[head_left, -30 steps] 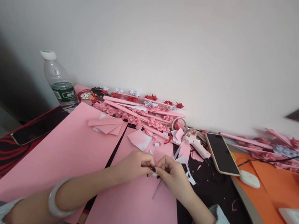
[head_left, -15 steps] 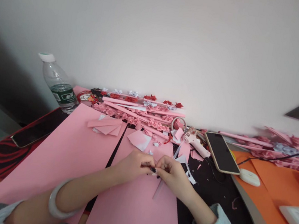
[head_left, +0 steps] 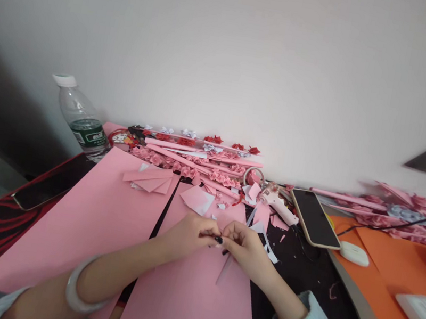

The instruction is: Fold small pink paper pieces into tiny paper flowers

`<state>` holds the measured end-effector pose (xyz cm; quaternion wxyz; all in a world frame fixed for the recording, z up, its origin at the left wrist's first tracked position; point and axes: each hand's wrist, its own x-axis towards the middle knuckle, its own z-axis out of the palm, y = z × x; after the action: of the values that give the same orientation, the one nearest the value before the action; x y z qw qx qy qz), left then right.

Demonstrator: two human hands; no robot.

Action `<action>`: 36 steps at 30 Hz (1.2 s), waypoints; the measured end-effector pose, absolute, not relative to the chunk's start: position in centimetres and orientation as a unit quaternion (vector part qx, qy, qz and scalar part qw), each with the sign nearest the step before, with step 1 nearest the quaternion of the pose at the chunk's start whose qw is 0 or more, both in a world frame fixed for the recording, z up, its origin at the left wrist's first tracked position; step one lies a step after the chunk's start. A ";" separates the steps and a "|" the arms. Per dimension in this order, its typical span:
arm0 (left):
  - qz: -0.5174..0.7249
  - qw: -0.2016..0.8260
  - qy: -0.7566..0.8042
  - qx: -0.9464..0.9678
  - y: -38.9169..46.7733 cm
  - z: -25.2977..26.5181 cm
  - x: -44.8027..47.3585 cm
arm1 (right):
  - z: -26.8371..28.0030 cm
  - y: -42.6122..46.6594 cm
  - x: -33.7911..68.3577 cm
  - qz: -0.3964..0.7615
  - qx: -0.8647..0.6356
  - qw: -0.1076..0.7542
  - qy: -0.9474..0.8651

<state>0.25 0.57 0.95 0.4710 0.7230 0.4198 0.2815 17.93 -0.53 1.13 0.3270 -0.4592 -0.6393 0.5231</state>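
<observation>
My left hand [head_left: 197,236] and my right hand [head_left: 243,246] meet fingertip to fingertip above a long pink sheet [head_left: 190,301]. Both are closed in a pinch, and whatever lies between the fingers is too small and covered to name. Dark nail polish shows where the thumbs meet. Under my right hand runs a translucent glue stick [head_left: 224,270], its far end joined to a pale pink glue gun [head_left: 279,205]. Just beyond my fingers lie a folded pink and white paper piece [head_left: 197,200] and small paper scraps [head_left: 222,206].
Paper flower stems [head_left: 196,163] lie along the wall, with more flowers [head_left: 411,210] at right. A water bottle [head_left: 88,126] and a dark phone [head_left: 40,191] are at left. Another phone [head_left: 314,219], a white earphone case [head_left: 354,253] and orange paper [head_left: 386,262] lie at right.
The whole view has shifted very slightly. My hands keep the same pinch in the same place, with only small finger movement.
</observation>
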 end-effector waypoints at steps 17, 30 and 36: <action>0.360 0.660 0.381 0.537 1.3 0.5 0.5 | 1.3 -0.8 17.9 0.531 -0.460 0.423 -0.572; 0.319 0.694 0.381 0.522 0.7 1.2 0.8 | 1.1 -0.9 17.9 0.478 -0.459 0.388 -0.641; 0.310 0.684 0.377 0.542 0.4 1.5 0.8 | 1.0 -0.9 18.0 0.474 -0.463 0.392 -0.638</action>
<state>0.80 0.41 1.50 0.6842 0.5421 0.3768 0.3100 18.00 -0.90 1.00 0.3924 -0.4631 -0.6379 0.4739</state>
